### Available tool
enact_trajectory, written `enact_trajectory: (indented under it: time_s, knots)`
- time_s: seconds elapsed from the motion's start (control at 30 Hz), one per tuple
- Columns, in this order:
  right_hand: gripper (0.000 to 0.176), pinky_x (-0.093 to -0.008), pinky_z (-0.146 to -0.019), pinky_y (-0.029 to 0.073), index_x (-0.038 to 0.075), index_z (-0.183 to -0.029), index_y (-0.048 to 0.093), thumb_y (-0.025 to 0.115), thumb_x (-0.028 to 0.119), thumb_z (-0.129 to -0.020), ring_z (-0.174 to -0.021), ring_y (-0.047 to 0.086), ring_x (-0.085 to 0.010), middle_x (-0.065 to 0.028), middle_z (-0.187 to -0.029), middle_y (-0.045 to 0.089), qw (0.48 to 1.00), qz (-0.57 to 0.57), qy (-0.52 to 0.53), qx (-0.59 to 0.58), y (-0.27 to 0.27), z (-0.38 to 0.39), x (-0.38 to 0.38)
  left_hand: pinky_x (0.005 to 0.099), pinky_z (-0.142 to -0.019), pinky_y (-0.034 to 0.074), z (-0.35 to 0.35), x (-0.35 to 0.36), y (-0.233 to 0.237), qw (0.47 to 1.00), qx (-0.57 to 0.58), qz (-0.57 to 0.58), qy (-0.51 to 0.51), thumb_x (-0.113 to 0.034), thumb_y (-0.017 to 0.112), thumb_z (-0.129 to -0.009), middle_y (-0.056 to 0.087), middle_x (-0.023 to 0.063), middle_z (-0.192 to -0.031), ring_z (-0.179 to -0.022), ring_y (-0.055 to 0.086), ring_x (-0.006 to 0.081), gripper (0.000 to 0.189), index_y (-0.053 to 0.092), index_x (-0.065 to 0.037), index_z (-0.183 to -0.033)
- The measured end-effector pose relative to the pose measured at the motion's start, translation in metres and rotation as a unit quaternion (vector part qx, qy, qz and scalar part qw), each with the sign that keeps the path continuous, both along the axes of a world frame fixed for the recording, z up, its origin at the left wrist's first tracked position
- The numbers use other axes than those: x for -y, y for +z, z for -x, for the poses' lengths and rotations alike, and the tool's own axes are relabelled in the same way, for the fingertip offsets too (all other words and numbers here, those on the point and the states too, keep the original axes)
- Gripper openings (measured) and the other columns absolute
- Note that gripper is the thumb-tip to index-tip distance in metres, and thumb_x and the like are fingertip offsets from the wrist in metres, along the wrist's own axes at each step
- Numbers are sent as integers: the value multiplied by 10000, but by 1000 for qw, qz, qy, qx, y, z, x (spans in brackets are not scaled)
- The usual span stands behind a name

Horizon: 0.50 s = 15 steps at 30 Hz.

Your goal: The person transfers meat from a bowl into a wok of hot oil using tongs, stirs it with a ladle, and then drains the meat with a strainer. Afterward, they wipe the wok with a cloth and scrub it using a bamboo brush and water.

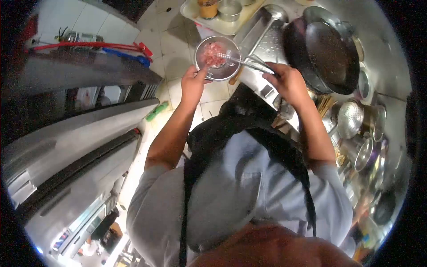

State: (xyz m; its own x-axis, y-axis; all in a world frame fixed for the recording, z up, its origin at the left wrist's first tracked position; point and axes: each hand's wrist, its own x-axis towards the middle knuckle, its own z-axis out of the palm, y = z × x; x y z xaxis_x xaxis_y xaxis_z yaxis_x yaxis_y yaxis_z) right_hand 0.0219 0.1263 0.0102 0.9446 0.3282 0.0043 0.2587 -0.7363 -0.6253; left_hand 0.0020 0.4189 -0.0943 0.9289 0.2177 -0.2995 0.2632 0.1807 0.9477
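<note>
My left hand (194, 85) grips the near-left rim of a round metal bowl (230, 70), thumb on the rim. Inside the bowl lies a heap of pink, minced-looking meat (211, 54). My right hand (288, 83) is closed around a pair of metal tongs (243, 61). One ridged arm of the tongs reaches into the bowl and touches the meat; the other arm seems to lie outside, beyond the rim. The bowl is held up in the air, over the tiled floor beside the counter.
Large dark woks (331, 58) stand on the counter to the right. A long-handled ladle (278, 14) lies near a tray (229, 30) bearing a jar and a small pot. Perforated ladles (350, 118) and metal pots (358, 153) crowd the right side. Something green (157, 111) is on the left.
</note>
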Motion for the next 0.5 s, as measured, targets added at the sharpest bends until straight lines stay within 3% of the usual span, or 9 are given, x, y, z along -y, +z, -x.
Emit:
enact_trajectory:
  time_s: [0.1, 0.17, 0.23, 0.3, 0.4, 0.5]
  knots:
    - [307, -453, -669, 513, 104, -1113, 654, 609, 284, -867, -771, 641, -368, -171, -939, 663, 985, 148, -13, 87, 14, 19, 20, 289, -607, 576, -10, 40, 23, 996, 41, -42, -64, -145, 601, -895, 640, 139, -858, -710, 655, 178, 210, 592, 61, -934]
    - [306, -440, -696, 516, 80, -1100, 652, 617, 277, -869, -792, 637, -374, -180, -929, 664, 984, 157, -21, 81, 13, 20, 45, 291, -600, 574, -22, 70, 30, 988, 67, -87, -105, -152, 602, -899, 643, 136, -855, -707, 656, 174, 215, 592, 60, -934]
    - [309, -429, -723, 516, 56, -1088, 653, 636, 270, -866, -823, 636, -381, -189, -943, 664, 984, 161, -36, 62, 20, 30, 67, 322, -627, 573, -29, 95, 35, 993, 16, -4, -115, -168, 597, -912, 646, 125, -902, -756, 658, 183, 210, 583, 38, -952]
    - [251, -431, -676, 522, 82, -1026, 679, 644, 262, -854, -762, 640, -373, -190, -904, 666, 981, 65, -88, 162, 23, 43, 87, 338, -654, 572, -38, 111, 40, 990, 13, 66, -124, -177, 593, -919, 644, 124, -932, -794, 655, 190, 206, 566, 21, -972]
    - [290, -386, -678, 519, 55, -1039, 688, 677, 266, -840, -747, 658, -341, -190, -879, 675, 977, -4, -213, 22, 46, 56, 122, 365, -718, 569, -52, 142, 44, 973, 18, 162, -163, -188, 584, -931, 628, 131, -1006, -883, 641, 212, 199, 513, -22, -1014]
    - [335, -328, -715, 509, 14, -1074, 673, 686, 267, -854, -755, 680, -229, -185, -862, 688, 967, -56, -249, 10, 54, 64, 151, 372, -719, 574, -62, 176, 54, 959, 13, 199, -204, -184, 575, -944, 623, 133, -1008, -871, 647, 227, 177, 509, -24, -982]
